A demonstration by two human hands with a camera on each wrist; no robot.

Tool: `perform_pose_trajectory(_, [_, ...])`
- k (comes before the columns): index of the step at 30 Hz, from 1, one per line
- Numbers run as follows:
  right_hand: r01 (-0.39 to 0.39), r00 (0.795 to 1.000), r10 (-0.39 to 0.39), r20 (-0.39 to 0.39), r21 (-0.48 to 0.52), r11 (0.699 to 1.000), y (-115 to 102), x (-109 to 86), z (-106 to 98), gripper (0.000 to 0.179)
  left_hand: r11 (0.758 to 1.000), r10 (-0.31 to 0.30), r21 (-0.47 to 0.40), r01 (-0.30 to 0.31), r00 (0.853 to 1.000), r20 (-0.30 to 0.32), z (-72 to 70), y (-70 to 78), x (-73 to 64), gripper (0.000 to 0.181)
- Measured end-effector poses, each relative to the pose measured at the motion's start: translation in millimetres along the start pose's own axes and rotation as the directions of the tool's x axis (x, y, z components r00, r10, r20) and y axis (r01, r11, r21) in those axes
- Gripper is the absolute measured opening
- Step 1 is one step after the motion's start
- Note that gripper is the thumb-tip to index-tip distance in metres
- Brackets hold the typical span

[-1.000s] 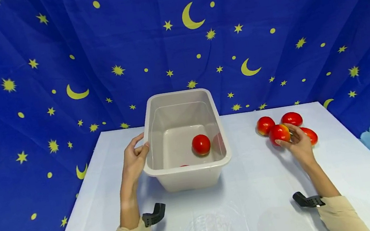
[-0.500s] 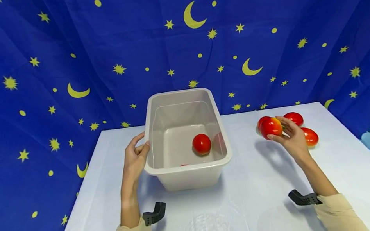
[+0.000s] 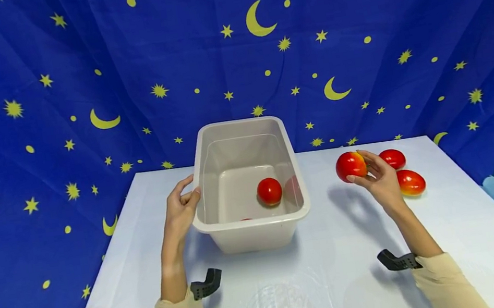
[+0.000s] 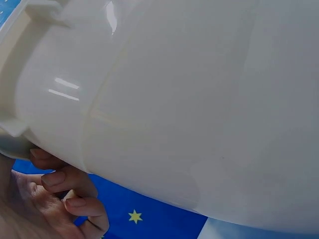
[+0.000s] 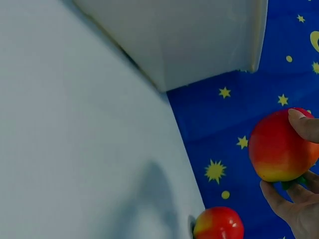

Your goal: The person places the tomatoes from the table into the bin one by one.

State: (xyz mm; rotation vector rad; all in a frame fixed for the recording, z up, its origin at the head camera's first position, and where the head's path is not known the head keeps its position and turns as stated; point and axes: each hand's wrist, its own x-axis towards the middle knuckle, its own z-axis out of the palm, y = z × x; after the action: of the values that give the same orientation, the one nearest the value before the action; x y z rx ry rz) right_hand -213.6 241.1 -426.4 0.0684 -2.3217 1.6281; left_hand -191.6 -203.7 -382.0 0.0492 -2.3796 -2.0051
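My right hand (image 3: 381, 180) holds a round red-and-yellow fruit (image 3: 348, 167) above the table, thumb on one side and fingers on the other. Green shows at the underside of this fruit (image 5: 281, 147) in the right wrist view. On the left, my left hand (image 3: 180, 208) grips the rim of a light grey plastic bin (image 3: 258, 236), with curled fingers (image 4: 75, 181) under the rim in the left wrist view. Inside the bin lies a red fruit (image 3: 269, 191), and a sliver of another shows behind the front rim.
Two red fruits, one at the back (image 3: 392, 159) and one nearer (image 3: 411, 182), lie on the white table (image 3: 329, 268) right of my right hand. Another fruit (image 5: 219, 224) shows low in the right wrist view. A blue star-patterned cloth (image 3: 213, 48) hangs behind the table.
My right hand has lifted the fruit from the group and carried it left and slightly up, now covering the leftmost fruit in the head view. My left hand has stayed at the bin.
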Motion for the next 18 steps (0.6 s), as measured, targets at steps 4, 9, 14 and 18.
perform_pose_trajectory(4, [0.020,1.000,-0.020,0.017,-0.007,1.000,-7.8,1.7,6.8,0.065,1.000,0.004,-0.003,-0.004,1.000,0.001,-0.1,-0.7,0.4,0.048])
perform_pose_trajectory(9, [0.057,0.997,-0.059,0.041,0.040,0.998,-17.4,4.9,14.7,0.064,1.000,0.010,-0.006,-0.010,1.000,0.003,0.6,-1.2,1.1,0.047])
perform_pose_trajectory(14, [0.087,0.994,-0.092,0.059,0.081,0.993,-27.0,10.3,22.4,0.062,1.000,0.008,0.006,-0.008,1.000,0.014,-0.8,-1.9,0.0,0.048])
perform_pose_trajectory(18, [0.098,0.993,-0.103,0.059,0.091,0.991,-33.8,14.1,25.7,0.061,1.000,0.015,0.014,-0.016,1.000,0.019,-1.6,-1.7,-0.4,0.048])
